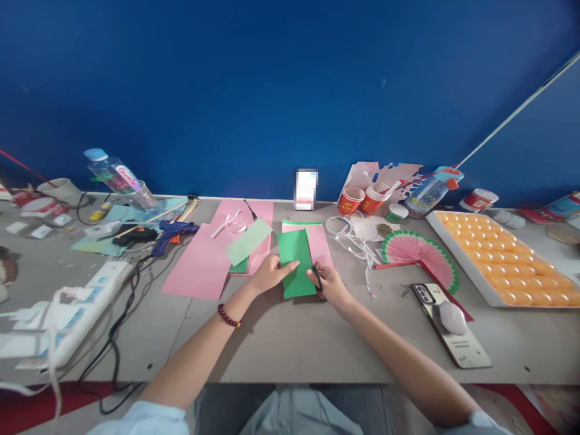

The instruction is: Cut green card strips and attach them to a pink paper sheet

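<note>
A sheet of green paper is held up above the table in the middle of the head view. My left hand pinches its left edge, thumb lying on top. On the other side, my right hand is closed round the black handle of a pair of scissors, beside the paper's right edge. The green paper hides most of the blades. Behind it lie pink sheets with a green strip along the top. Further left, a pale green piece rests over pink paper.
A blue glue gun, a bottle and a white power strip with cables occupy the left. To the right are red paper cups, a watermelon-patterned paper fan, a phone and a tray of orange balls. A blue wall stands behind.
</note>
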Motion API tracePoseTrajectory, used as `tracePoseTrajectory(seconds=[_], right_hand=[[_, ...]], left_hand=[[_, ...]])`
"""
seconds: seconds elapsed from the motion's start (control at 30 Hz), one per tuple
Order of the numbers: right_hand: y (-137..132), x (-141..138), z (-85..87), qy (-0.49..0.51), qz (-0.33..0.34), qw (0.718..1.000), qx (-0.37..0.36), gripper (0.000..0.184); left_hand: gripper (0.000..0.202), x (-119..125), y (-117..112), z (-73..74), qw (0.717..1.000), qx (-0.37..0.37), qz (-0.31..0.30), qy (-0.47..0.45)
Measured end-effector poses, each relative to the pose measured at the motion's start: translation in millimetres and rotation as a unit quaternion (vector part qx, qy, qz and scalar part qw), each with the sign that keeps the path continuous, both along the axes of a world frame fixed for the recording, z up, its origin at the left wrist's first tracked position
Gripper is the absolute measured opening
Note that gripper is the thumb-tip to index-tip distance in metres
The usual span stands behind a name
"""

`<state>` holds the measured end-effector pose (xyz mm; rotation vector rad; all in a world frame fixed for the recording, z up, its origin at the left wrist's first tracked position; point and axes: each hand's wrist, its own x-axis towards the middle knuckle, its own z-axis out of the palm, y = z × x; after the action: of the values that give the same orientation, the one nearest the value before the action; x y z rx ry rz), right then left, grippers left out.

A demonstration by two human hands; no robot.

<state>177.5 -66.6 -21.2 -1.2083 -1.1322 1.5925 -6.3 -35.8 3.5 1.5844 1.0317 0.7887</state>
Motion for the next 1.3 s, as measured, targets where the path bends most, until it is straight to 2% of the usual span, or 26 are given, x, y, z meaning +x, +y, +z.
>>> tracePoseTrajectory(seconds=[0.23,0.3,0.37,0.5,0.57,0.63,0.7,0.77,0.87,0.93,1.0,1.07,1.1,1.17,1.23,1.3], right_hand=[[0.0,0.9,1.7,-0.022,-0.003,1.0,-0.01,0.052],[-0.5,1.7,3.8,-0.023,-0.002,1.0,0.0,0.05],[-1.2,2.9,6.2,-0.019,-0.006,1.0,0.019,0.047],[-1.7,5.8,9.1,-0.013,-0.011,0.999,0.042,0.046],[-1.2,6.8,9.5,-0.012,-0.014,0.999,0.043,0.046],[-0.7,7.2,9.7,-0.013,-0.015,0.999,0.043,0.046],[-0.2,7.3,10.0,-0.013,-0.012,0.999,0.044,0.046],[-0.1,7.0,10.8,-0.009,-0.011,0.999,0.044,0.046],[-0.4,6.4,12.7,-0.007,-0.01,0.999,0.042,0.046],[-1.0,6.1,14.2,-0.008,-0.011,0.999,0.039,0.046],[-1.9,5.6,15.2,-0.011,-0.008,0.999,0.037,0.046],[-3.0,4.8,15.3,-0.007,0.005,0.999,0.034,0.045],[-3.6,4.2,14.8,-0.002,0.014,0.999,0.034,0.044],[-4.6,2.8,12.9,0.009,0.041,0.998,0.037,0.045],[-5.6,1.3,10.5,0.018,0.073,0.996,0.043,0.046],[-6.6,0.3,8.9,0.024,0.099,0.994,0.048,0.047]], left_hand=[[0.049,1.9,-2.8,-2.6,0.999,-0.029,-0.001,-0.016],[0.049,1.5,-4.1,-1.2,0.998,-0.019,0.044,-0.039],[0.048,-0.6,-3.2,0.8,0.988,0.0,0.133,-0.076],[0.041,-12.5,9.7,5.8,0.929,0.009,0.327,-0.174],[0.042,-21.6,19.9,8.1,0.897,-0.018,0.381,-0.223],[0.045,-30.7,29.6,9.6,0.849,-0.035,0.448,-0.278],[0.052,-37.6,36.8,9.9,0.818,-0.066,0.479,-0.313],[0.054,-40.8,40.2,9.1,0.822,-0.092,0.453,-0.332],[0.046,-37.9,38.1,6.5,0.866,-0.088,0.377,-0.317],[0.043,-31.9,32.8,4.0,0.907,-0.078,0.317,-0.264],[0.042,-24.2,25.5,1.2,0.952,-0.055,0.249,-0.171],[0.044,-16.2,18.0,-1.7,0.979,0.011,0.186,-0.085],[0.048,-12.6,14.7,-3.2,0.986,0.038,0.153,-0.055],[0.054,-6.9,10.0,-5.9,0.989,0.08,0.125,-0.011],[0.054,-3.7,8.4,-8.3,0.986,0.108,0.127,0.026],[0.042,-2.7,9.1,-10.3,0.981,0.129,0.141,0.048]])
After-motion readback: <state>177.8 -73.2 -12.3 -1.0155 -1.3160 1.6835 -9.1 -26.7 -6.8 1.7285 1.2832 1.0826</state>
